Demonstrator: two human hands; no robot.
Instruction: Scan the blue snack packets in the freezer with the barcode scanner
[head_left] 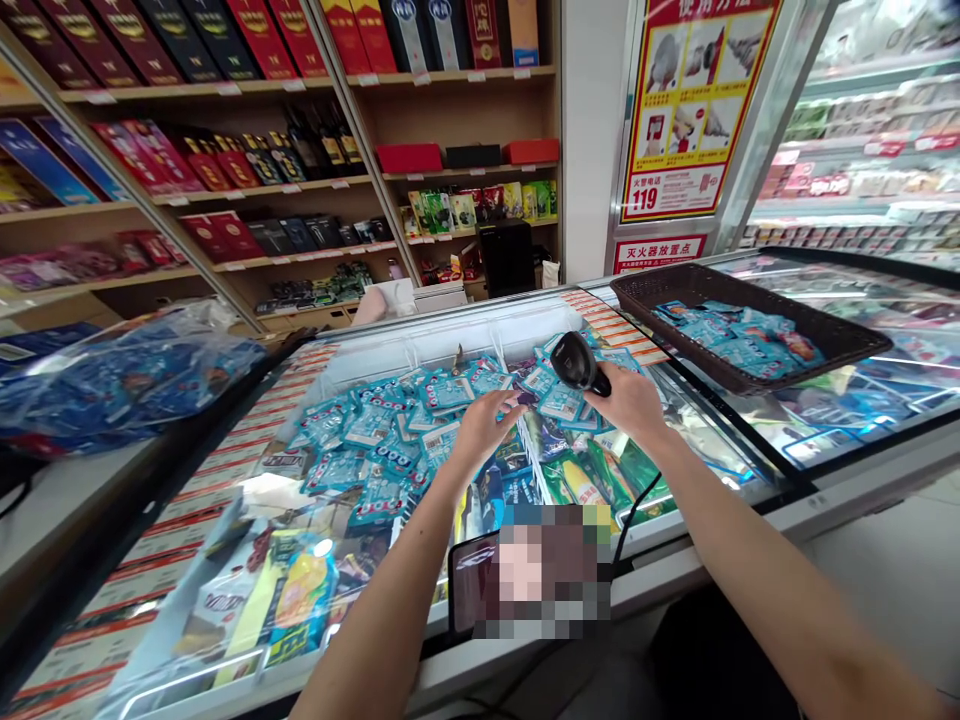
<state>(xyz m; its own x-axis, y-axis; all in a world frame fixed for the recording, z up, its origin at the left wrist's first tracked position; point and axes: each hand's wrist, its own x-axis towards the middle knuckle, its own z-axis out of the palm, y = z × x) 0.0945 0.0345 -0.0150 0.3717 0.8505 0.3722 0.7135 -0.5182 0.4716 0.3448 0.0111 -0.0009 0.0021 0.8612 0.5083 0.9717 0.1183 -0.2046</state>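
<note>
A black handheld barcode scanner [576, 362] is gripped in my right hand [628, 402], its head tipped toward the left. A black cord runs down below that hand. My left hand [484, 428] hovers over the chest freezer with fingers slightly bent and apart; I see nothing clearly held in it. Beneath both hands lie many blue snack packets [375, 425], spread over the freezer's contents. Near the left fingertips is a small dark purple patch, too small to name. A phone [472, 585], its screen partly blurred out, leans at the freezer's near edge.
A brown woven basket [720, 372] holding more blue packets sits on the freezer to the right. To the left, a clear plastic bag [135, 385] of blue packets rests on a ledge. Shelves [450, 80] of boxes and bottles stand behind. Price labels line the freezer's rim.
</note>
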